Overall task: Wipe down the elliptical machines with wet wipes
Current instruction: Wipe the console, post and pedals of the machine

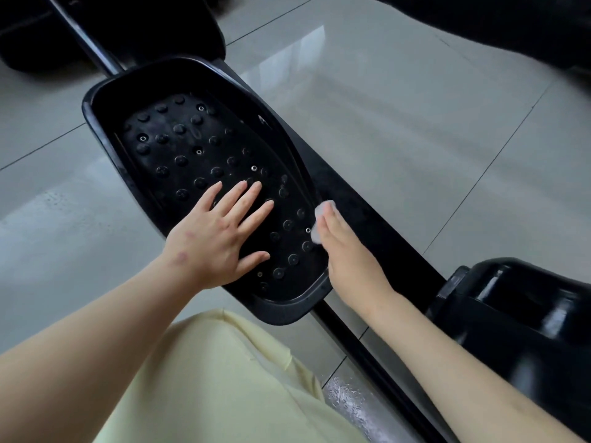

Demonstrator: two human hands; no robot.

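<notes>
As I look down through the head camera, my left hand (220, 233) lies flat on the black foot pedal (96, 123) of the elliptical, palm down. Its fingers are straight and spread wide across the studded tread, the thumb is out to the side, and it holds nothing. My right hand (348, 260) is turned on its edge at the pedal's right rim, with the fingers stretched out close together. Under them it presses a crumpled white wet wipe (323, 215) against that rim. The wipe peeks out past my fingertips and along the inner side of the hand. I cannot see my thumb from here.

The pedal sits tilted across the middle of the view on a long black rail (377, 225) that runs from upper left to lower right. A glossy black housing (518, 314) stands just beside the rail at the lower right. Grey floor tiles (415, 107) shine all around, and my pale yellow garment (224, 378) fills the bottom between my forearms.
</notes>
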